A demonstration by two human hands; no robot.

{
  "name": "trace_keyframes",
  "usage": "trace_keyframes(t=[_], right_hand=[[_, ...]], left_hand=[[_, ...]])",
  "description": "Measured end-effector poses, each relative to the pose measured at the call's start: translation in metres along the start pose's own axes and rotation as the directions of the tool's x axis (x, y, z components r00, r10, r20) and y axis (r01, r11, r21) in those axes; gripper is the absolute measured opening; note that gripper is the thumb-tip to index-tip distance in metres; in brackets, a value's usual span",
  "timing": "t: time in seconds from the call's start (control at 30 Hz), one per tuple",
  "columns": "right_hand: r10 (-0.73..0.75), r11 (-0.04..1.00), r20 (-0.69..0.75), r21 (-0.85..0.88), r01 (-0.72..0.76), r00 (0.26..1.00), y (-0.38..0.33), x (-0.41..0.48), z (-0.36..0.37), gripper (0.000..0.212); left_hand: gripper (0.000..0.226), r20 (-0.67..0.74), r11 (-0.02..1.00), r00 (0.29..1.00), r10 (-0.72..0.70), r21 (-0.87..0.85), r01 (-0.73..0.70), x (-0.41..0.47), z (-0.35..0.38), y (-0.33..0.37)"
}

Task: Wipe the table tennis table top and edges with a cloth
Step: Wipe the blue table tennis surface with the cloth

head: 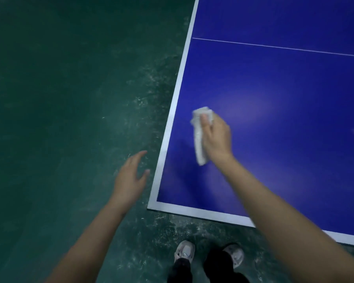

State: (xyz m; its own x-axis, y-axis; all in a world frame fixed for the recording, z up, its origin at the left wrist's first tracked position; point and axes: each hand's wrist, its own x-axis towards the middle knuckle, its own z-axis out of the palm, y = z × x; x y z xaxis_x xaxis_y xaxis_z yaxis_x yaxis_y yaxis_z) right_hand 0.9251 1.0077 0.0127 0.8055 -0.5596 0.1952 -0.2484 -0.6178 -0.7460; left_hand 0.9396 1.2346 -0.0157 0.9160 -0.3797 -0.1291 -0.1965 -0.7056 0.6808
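Right hand (217, 137) grips a folded white cloth (198, 144) on the blue table (274, 160) near its corner, while the left hand (131, 178) hangs relaxed, empty, over the green floor (70, 119).

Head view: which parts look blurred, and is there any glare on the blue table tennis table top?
In the head view, the right hand and the crumpled white cloth it grips are motion-blurred; the left hand is slightly soft; pale glare patches lie on the blue table tennis table top beyond the cloth; the dark green floor looks dim.
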Motion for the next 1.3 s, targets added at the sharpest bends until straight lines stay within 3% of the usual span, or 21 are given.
trace_keyframes(t=[0.07,0.13,0.23,0.33,0.43,0.53,0.6,0.67,0.73,0.8,0.9,1.0,1.1,1.17,1.23,1.3], right_hand=[[0.023,0.974,-0.034,-0.225,-0.030,0.999,0.043,0.013,-0.028,0.059],[0.065,0.915,-0.031,-0.397,-0.072,0.997,0.081,0.019,-0.047,0.059],[0.196,0.825,0.060,-0.549,-0.132,0.979,0.126,0.017,-0.049,0.051],[0.326,0.731,0.133,-0.663,-0.161,0.936,0.146,0.011,-0.029,0.051],[0.300,0.736,0.176,-0.668,-0.110,0.937,0.133,0.029,-0.002,0.053],[0.144,0.757,0.382,-0.637,0.147,0.913,0.094,0.034,0.038,0.053],[-0.048,0.744,0.557,-0.534,0.402,0.829,0.064,0.001,0.066,0.053],[-0.223,0.728,0.693,-0.350,0.590,0.685,0.042,-0.055,0.079,0.054],[-0.311,0.706,0.743,-0.237,0.667,0.593,0.035,-0.103,0.072,0.058],[-0.297,0.709,0.756,-0.235,0.665,0.584,0.049,-0.130,0.051,0.064],[-0.212,0.725,0.670,-0.381,0.574,0.712,0.086,-0.141,0.003,0.069],[-0.011,0.785,0.551,-0.512,0.348,0.834,0.137,-0.133,-0.060,0.067],[0.186,0.758,0.338,-0.647,0.084,0.923,0.191,-0.122,-0.129,0.065],[0.306,0.715,0.179,-0.692,-0.101,0.935,0.220,-0.111,-0.168,0.063],[0.434,0.664,0.066,-0.698,-0.270,0.898,0.235,-0.099,-0.191,0.062],[0.476,0.657,0.066,-0.690,-0.304,0.877,0.236,-0.087,-0.196,0.063]], left_hand=[[0.049,0.033,0.995,0.997,0.064,0.070,-0.067,0.004,0.032,0.011],[0.054,0.063,0.996,0.998,0.007,0.089,-0.013,0.006,0.058,0.016],[0.056,0.073,0.997,0.997,-0.034,0.075,0.029,0.000,0.080,0.010],[0.054,0.043,0.994,0.999,0.014,0.105,-0.018,-0.006,0.088,0.002],[0.050,-0.027,1.000,1.000,0.007,-0.021,-0.007,-0.011,0.083,-0.001],[0.054,-0.137,0.998,0.990,-0.037,-0.050,0.031,-0.016,0.070,-0.005],[0.055,-0.200,0.997,0.978,-0.058,-0.057,0.047,-0.017,0.057,-0.007],[0.054,-0.246,0.997,0.967,-0.069,-0.049,0.059,-0.013,0.043,-0.008],[0.052,-0.271,0.998,0.961,-0.056,-0.031,0.049,-0.008,0.032,-0.004],[0.051,-0.270,1.000,0.963,-0.018,-0.019,0.013,-0.003,0.029,0.007],[0.051,-0.224,0.998,0.973,0.063,-0.001,-0.065,0.006,0.042,0.034],[0.043,-0.116,0.988,0.981,0.155,0.010,-0.155,0.015,0.071,0.065],[0.036,0.008,0.962,0.964,0.264,0.063,-0.264,0.018,0.104,0.097],[0.035,0.089,0.934,0.939,0.332,0.108,-0.341,0.020,0.126,0.119],[0.044,0.184,0.895,0.908,0.377,0.179,-0.408,0.022,0.150,0.140],[0.049,0.236,0.865,0.886,0.400,0.222,-0.450,0.026,0.176,0.161]])
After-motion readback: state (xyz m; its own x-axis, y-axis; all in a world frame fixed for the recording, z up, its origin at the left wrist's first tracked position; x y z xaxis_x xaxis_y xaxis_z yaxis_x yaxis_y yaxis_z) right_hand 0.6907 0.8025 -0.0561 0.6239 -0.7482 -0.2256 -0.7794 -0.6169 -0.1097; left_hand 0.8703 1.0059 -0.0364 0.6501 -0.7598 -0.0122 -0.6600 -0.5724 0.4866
